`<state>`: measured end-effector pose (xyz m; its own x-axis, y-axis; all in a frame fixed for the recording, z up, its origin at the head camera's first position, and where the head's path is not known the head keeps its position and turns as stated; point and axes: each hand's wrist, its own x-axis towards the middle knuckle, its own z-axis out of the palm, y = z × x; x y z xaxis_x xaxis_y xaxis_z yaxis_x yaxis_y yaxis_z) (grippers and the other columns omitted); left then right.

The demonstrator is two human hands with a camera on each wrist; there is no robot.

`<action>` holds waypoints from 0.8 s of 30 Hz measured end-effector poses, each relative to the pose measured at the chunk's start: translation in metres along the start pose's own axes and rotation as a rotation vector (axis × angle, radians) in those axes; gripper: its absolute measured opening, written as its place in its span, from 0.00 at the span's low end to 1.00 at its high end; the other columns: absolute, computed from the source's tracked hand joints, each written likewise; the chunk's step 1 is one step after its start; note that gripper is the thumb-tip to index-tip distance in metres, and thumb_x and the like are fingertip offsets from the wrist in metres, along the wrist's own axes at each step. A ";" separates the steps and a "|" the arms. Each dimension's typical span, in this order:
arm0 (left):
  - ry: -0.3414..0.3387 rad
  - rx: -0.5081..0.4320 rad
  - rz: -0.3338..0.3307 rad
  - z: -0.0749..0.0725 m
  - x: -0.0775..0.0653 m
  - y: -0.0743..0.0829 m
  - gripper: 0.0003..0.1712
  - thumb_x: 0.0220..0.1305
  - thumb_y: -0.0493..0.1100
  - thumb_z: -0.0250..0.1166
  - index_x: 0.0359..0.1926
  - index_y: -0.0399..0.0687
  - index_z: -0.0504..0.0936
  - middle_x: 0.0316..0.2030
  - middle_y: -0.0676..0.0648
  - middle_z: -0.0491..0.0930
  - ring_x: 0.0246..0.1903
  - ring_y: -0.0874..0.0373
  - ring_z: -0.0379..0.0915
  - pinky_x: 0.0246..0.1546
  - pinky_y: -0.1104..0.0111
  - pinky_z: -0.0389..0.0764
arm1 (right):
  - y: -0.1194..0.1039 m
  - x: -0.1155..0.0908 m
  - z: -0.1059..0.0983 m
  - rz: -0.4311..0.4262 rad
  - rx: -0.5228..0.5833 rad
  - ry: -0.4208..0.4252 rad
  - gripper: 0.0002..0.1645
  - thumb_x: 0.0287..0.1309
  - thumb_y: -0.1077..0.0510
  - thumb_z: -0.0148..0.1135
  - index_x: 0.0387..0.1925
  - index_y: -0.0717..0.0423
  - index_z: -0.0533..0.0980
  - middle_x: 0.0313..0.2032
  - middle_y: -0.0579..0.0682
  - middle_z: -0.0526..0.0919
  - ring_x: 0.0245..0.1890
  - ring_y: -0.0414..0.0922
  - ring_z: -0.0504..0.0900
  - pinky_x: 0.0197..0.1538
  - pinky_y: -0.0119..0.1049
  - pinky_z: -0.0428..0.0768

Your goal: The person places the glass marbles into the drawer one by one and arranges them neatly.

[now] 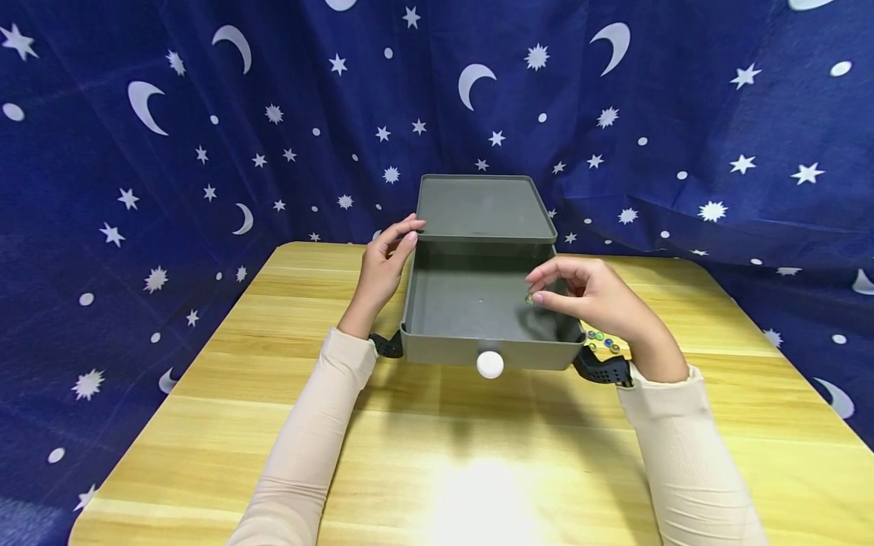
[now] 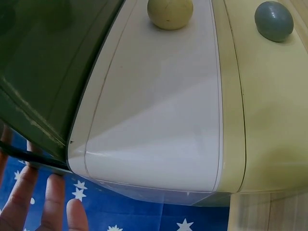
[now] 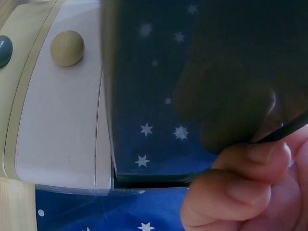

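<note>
Pinches sm. greenish marble [image 1: 529, 299] btwn thumb & fingertips of R hand [image 1: 590, 292], over R side of pulled-out grey drawer [image 1: 444, 351]. Touches L front corner of grey top [image 1: 481, 206] w/ near-straight fingers of L hand [image 1: 385, 265], gripping nothing. Shows more marbles [image 1: 604, 341] just R of drawer.

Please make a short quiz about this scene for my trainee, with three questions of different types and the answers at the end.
1. Which hand pinches a small marble?
2. Fill in: in the head view, loose marbles lie on the table to the ____ of the open grey drawer.
3. True or false: this drawer's knob is black.

Key:
1. The right hand.
2. right
3. False; the knob is white.
</note>
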<state>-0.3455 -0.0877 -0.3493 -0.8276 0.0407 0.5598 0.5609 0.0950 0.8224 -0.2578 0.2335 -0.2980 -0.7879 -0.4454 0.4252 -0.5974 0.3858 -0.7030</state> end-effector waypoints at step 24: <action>0.002 0.003 0.004 0.000 -0.001 0.000 0.17 0.82 0.37 0.59 0.63 0.34 0.85 0.73 0.43 0.77 0.61 0.43 0.79 0.59 0.65 0.75 | -0.002 -0.005 -0.001 0.002 -0.027 0.035 0.09 0.65 0.71 0.71 0.46 0.69 0.84 0.37 0.45 0.91 0.21 0.41 0.69 0.28 0.34 0.68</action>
<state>-0.3448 -0.0872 -0.3492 -0.8253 0.0387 0.5633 0.5642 0.0978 0.8198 -0.2528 0.2361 -0.2981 -0.7937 -0.4165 0.4434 -0.5991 0.4085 -0.6886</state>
